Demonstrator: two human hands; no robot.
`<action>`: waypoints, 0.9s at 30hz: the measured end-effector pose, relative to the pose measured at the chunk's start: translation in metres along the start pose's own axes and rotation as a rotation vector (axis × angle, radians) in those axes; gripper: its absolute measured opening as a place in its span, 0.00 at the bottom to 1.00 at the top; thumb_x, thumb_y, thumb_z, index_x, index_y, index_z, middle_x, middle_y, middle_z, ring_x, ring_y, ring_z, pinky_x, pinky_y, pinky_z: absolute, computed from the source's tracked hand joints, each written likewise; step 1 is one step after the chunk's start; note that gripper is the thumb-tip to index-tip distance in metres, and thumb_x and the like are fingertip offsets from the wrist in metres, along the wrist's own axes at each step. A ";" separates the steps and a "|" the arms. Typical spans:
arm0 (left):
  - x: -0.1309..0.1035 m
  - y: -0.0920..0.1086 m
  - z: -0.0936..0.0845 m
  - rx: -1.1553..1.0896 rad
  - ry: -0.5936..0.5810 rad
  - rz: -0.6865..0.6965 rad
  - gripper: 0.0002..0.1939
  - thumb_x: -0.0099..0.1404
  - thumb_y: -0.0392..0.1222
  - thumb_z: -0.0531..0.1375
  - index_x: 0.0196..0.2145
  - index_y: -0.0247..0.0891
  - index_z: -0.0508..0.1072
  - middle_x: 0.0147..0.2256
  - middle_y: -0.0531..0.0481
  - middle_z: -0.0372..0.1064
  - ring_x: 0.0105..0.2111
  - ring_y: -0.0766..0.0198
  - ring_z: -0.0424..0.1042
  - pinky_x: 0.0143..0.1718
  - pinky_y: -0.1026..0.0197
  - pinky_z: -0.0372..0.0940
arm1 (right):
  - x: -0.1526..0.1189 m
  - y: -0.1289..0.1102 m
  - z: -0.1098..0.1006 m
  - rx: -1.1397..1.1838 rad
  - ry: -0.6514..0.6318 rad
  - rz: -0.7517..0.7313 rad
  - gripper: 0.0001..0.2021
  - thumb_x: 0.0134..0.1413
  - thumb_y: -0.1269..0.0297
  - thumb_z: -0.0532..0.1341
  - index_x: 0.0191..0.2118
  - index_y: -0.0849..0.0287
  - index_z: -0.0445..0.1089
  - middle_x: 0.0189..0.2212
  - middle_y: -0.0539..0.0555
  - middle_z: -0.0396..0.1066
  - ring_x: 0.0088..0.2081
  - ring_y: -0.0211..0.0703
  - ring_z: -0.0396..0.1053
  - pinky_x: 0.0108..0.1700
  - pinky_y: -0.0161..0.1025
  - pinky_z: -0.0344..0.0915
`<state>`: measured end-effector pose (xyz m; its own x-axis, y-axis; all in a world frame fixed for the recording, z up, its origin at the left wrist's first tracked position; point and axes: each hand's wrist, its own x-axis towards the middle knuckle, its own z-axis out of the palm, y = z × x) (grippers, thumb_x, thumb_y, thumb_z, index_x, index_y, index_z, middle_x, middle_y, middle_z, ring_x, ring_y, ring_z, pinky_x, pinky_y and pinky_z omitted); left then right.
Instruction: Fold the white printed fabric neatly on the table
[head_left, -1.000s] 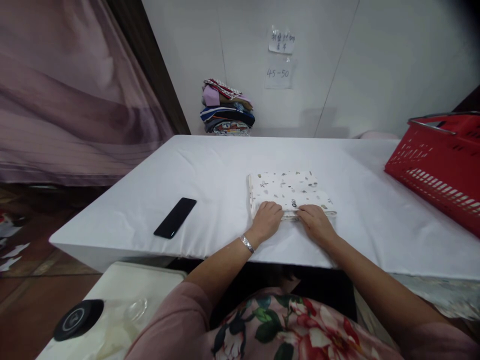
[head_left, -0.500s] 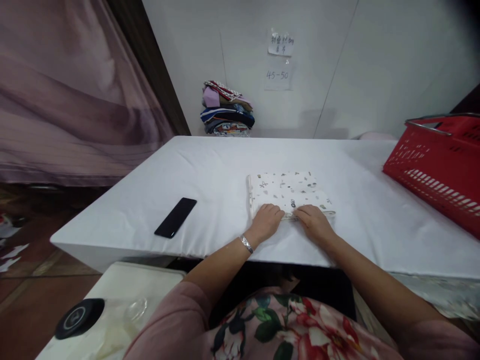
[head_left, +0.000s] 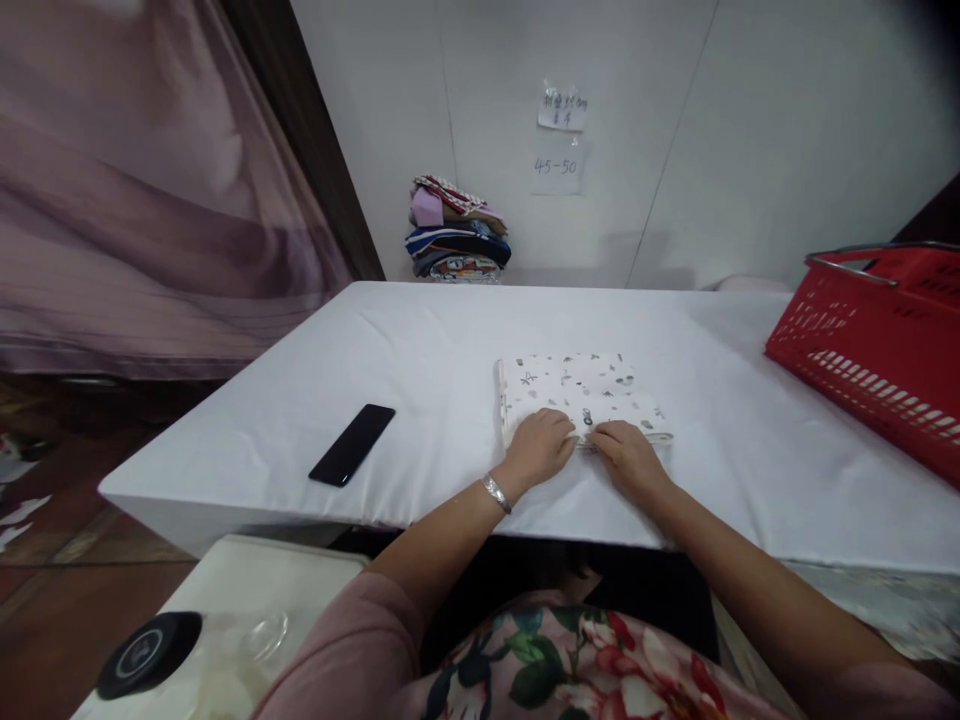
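A white cloth with small printed motifs (head_left: 574,385) lies folded in a flat rectangle on the white-covered table (head_left: 442,340). My left hand (head_left: 541,445), with a silver bracelet at the wrist, has its fingers closed on the near edge of the cloth, left of its middle. Close beside it, my right hand (head_left: 628,458) pinches the same near edge, thumb side toward the left hand. The fingertips of both hands nearly meet. The thumbs are partly hidden.
A black phone (head_left: 352,445) lies on the table to the left. At the right edge stands a red basket (head_left: 877,350). Folded cloths (head_left: 457,235) are stacked beyond the far edge, against the wall. A white surface (head_left: 247,590) at lower left bears a black round object (head_left: 150,655).
The view has tilted slightly, so the table appears a little lower. My left hand has shifted slightly right along the cloth's near edge, closer to my right hand.
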<state>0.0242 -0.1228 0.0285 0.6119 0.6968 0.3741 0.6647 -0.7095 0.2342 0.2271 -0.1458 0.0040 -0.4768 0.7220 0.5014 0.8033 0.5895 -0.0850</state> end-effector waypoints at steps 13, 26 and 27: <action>-0.005 -0.010 0.022 0.179 -0.033 -0.053 0.28 0.65 0.54 0.52 0.59 0.39 0.57 0.61 0.42 0.53 0.62 0.51 0.49 0.60 0.44 0.46 | 0.008 0.022 -0.005 0.180 0.028 0.258 0.18 0.60 0.57 0.52 0.51 0.57 0.68 0.54 0.60 0.65 0.57 0.51 0.60 0.55 0.53 0.59; -0.002 -0.009 0.013 -0.001 -0.059 -0.128 0.31 0.64 0.59 0.51 0.59 0.40 0.57 0.61 0.42 0.53 0.62 0.52 0.49 0.61 0.44 0.46 | 0.006 0.061 0.000 0.147 -0.039 0.387 0.21 0.59 0.53 0.51 0.51 0.58 0.69 0.57 0.62 0.62 0.60 0.53 0.57 0.58 0.55 0.56; 0.000 -0.011 0.009 -0.034 -0.052 -0.154 0.30 0.65 0.59 0.50 0.59 0.41 0.57 0.61 0.42 0.53 0.62 0.53 0.49 0.61 0.44 0.47 | 0.008 0.069 -0.002 0.146 0.003 0.446 0.21 0.58 0.54 0.52 0.51 0.59 0.68 0.57 0.62 0.62 0.60 0.53 0.56 0.58 0.55 0.55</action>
<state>0.0206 -0.1141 0.0173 0.5256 0.8017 0.2848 0.7382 -0.5961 0.3157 0.2791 -0.1006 0.0034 -0.0949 0.9155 0.3909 0.8706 0.2668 -0.4133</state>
